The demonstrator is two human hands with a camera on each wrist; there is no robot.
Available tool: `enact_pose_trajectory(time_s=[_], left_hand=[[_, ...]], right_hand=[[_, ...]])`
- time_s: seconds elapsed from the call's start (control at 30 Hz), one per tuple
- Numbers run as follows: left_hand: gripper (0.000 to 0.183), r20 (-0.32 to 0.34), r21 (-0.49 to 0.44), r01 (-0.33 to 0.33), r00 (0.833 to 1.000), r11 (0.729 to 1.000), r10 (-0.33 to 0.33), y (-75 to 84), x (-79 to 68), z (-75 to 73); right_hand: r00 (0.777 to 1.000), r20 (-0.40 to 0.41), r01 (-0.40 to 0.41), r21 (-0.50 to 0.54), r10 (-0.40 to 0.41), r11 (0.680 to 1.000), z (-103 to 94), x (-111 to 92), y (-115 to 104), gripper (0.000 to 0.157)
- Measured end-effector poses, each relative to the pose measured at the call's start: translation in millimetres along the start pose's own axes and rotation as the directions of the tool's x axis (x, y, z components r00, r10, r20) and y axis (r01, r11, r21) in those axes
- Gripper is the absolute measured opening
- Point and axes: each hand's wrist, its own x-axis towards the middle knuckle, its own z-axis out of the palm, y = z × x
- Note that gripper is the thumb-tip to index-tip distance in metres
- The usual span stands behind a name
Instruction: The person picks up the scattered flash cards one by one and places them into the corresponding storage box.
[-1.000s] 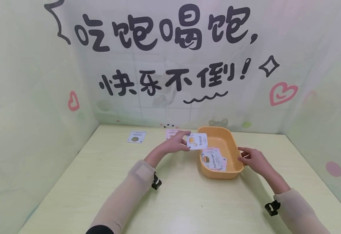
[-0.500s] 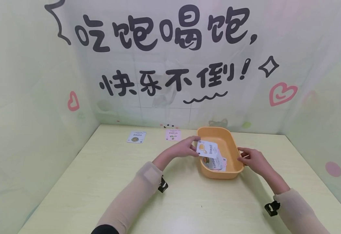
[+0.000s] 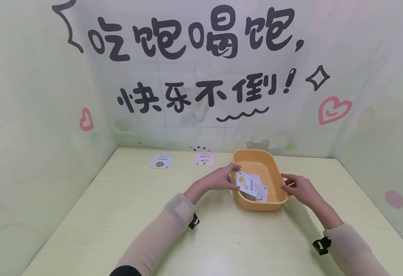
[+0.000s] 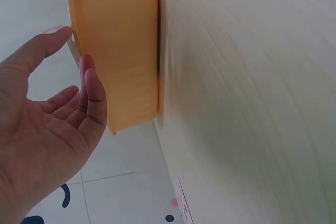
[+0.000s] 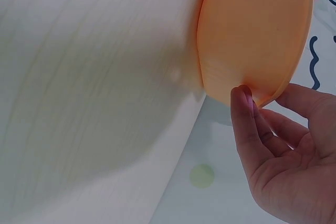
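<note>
My left hand is at the left rim of an orange plastic bin, its thumb and fingers pinching the edge of a white picture card printed "bread". That card tilts down into the bin, over several other cards lying there. In the left wrist view, the left hand is beside the bin's outer wall, with a sliver of card between thumb and fingers. On the opposite side, my right hand grips the bin's rim; the right wrist view shows the thumb and fingers pinching it.
Near the back edge of the pale wooden table lie a "salad" card and a pink "snake" card. A printed cloth backdrop stands along the back and both sides.
My left hand has carried the bread card rightward and down into the bin, over the hamburger card. The snake card has come fully into view. The right hand has stayed on the rim.
</note>
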Motion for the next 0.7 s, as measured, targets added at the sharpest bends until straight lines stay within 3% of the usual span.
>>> enact_pose_trajectory(time_s=[0.37,0.7], left_hand=[[0.081,-0.023,0.029,-0.010,1.000,1.000,0.011,-2.2,-4.8,-1.4],[0.074,-0.085,0.018,-0.002,0.996,1.000,0.003,-11.5,-8.7,-13.2]], right_hand=[[1.000,-0.010,0.024,-0.005,-0.024,1.000,0.6,0,2,0.052],[1.000,-0.010,0.023,-0.007,-0.023,1.000,0.2,0,1,0.052]])
